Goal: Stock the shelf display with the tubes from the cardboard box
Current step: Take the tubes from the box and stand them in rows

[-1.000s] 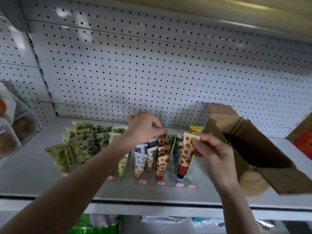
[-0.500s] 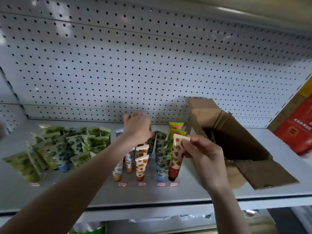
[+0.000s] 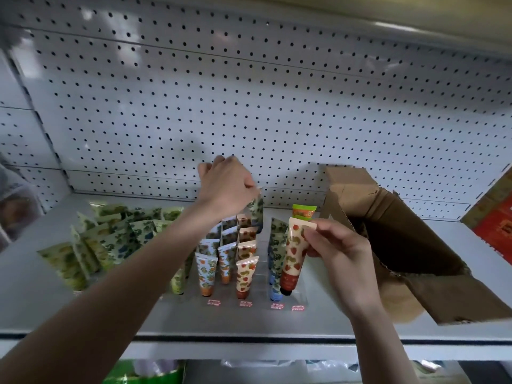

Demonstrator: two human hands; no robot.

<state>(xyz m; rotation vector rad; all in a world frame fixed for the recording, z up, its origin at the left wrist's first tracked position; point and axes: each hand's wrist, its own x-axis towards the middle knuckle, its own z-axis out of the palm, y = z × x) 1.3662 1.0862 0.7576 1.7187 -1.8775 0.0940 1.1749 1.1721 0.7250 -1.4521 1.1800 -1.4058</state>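
Several patterned tubes stand cap-down in rows in a clear display tray (image 3: 257, 296) on the white shelf (image 3: 249, 325). My right hand (image 3: 340, 253) pinches the top of a strawberry-print tube (image 3: 293, 253) with a dark red cap, held upright at the tray's right-hand row. My left hand (image 3: 225, 187) reaches over the back of the tray and pinches the top of a dark green-patterned tube (image 3: 256, 209) raised above the rows. The open cardboard box (image 3: 393, 231) lies on its side at the right; its inside is dark.
More pale green-patterned tubes (image 3: 110, 236) crowd the shelf's left part. An orange and green tube (image 3: 304, 212) stands at the back by the box. A pegboard wall (image 3: 249, 106) backs the shelf. Red cartons (image 3: 496, 217) stand at the far right. Packaged goods lie on the shelf below.
My left hand has risen from the back rows with a green-patterned tube pinched in it. My right hand stays at the right row, gripping the strawberry tube. The view has tilted.
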